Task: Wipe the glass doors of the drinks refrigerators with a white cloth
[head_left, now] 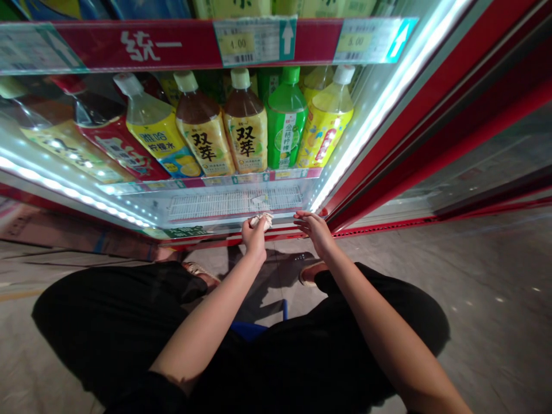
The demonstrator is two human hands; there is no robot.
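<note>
In the head view my left hand [255,237] is closed around a crumpled white cloth or wad of tissue [262,220]; which of the two I cannot tell. It is at the front lip of the lit drinks cooler, just before the white wire rack [207,204] on the cooler floor. My right hand [317,230] holds nothing, its fingers stretched out and apart near the right end of that lip. A small pale piece [259,199] shows on or behind the rack, too small to name.
Above the rack, a shelf of drink bottles [245,132] spans the cooler, under a red price strip [194,45]. Light strips [371,109] line both sides. A red door frame [431,138] stands at the right. Part of a blue stool [249,330] shows between my legs.
</note>
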